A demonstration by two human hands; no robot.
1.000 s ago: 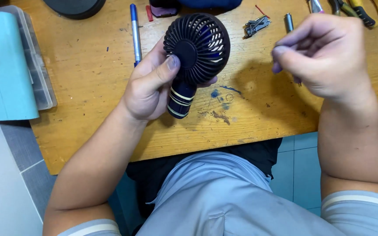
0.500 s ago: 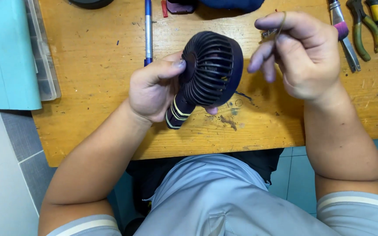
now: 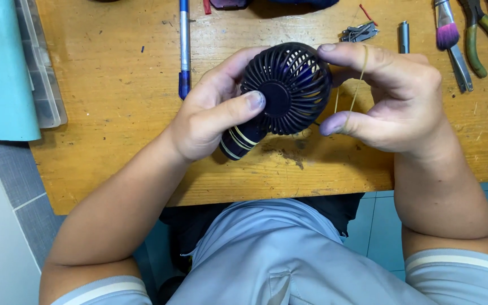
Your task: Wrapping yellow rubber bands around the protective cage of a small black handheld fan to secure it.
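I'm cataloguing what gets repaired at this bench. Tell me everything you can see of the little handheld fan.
The handheld fan is dark navy, seemingly plastic, with a round cage of curved ribs around a solid centre disc. Its short handle, wrapped with pale rubber bands, points down-left. It is held above the wooden table, grille facing the camera. The left hand grips the handle, thumb resting on the centre disc; the right hand touches the cage's right edge, with a thin rubber band stretched between forefinger and thumb.
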